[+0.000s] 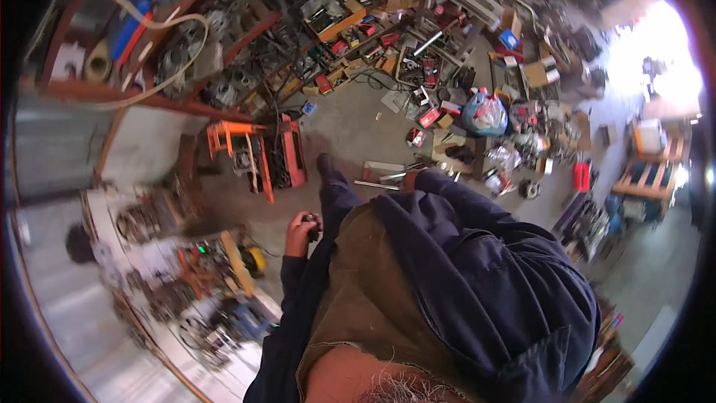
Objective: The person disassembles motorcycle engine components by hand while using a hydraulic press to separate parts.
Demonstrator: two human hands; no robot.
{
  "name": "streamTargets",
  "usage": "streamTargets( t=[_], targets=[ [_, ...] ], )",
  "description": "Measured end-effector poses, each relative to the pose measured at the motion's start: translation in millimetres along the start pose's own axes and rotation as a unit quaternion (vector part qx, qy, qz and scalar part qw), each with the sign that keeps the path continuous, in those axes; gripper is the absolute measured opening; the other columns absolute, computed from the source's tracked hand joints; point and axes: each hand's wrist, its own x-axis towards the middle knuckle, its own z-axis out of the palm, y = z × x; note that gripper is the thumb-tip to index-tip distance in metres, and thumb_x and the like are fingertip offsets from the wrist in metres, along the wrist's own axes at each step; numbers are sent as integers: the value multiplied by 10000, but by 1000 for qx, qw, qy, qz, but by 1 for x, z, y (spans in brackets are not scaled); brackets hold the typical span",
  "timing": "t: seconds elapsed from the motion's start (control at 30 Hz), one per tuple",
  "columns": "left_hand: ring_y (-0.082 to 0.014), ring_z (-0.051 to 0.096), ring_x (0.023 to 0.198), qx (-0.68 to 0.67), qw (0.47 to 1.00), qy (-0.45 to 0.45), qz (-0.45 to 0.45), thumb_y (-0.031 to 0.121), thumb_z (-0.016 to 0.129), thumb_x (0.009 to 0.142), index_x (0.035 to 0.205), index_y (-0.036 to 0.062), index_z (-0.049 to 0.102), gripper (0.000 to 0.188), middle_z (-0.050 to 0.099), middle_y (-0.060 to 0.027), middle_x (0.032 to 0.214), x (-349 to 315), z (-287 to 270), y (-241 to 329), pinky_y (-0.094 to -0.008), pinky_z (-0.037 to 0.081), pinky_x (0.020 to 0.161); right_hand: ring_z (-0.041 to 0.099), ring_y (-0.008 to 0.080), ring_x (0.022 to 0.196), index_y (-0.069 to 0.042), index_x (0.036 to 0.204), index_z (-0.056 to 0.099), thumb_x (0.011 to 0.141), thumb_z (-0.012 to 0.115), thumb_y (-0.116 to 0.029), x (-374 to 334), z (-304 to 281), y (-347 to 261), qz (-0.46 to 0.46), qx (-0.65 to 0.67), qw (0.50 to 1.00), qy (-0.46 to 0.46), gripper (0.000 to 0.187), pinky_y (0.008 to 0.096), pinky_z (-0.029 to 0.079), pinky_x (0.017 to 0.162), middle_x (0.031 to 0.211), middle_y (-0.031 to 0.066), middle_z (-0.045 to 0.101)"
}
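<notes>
My left hand (300,233) hangs at my side, its fingers closed around a small dark object (310,219) that I cannot make out clearly. My left arm is in a dark blue sleeve. My right arm, in the same dark blue sleeve (477,254), reaches forward and down toward the floor. My right hand is hidden; only a sliver near the cuff (409,179) shows, close to some metal tools (388,173) lying on the concrete floor. My dark shoe (325,164) steps forward on the floor. I wear a brown apron (365,283).
An orange metal machine frame (257,153) stands on the floor to the left. A cluttered workbench (194,276) lies at the lower left. Shelves (224,45) packed with parts fill the top left. Boxes, a blue plastic bag (485,113) and scattered parts cover the floor ahead.
</notes>
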Motion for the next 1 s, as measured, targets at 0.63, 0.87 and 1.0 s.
streamTargets(
  t=[0.63,0.87,1.0],
  targets=[
    [-216,637,868,538,765,-354,-29,366,685,788,1040,-28,660,468,684,-128,954,387,-66,208,-345,494,766,675,354,888,-52,960,667,819,549,-237,43,-155,-159,180,283,889,310,261,462,530,787,915,188,684],
    [-158,618,841,526,748,-387,-120,230,666,824,1053,-24,664,342,685,-66,947,453,34,236,-316,494,749,673,366,924,-54,1005,661,826,529,-219,52,-181,-87,246,361,870,229,278,473,528,808,976,197,684],
    [-125,607,826,524,720,-421,-172,152,656,845,1061,-22,666,277,685,-30,943,487,19,254,-300,495,739,662,366,986,-98,1024,685,862,488,-274,35,-217,-76,216,359,883,211,309,531,495,871,1019,174,691]
  ],
)
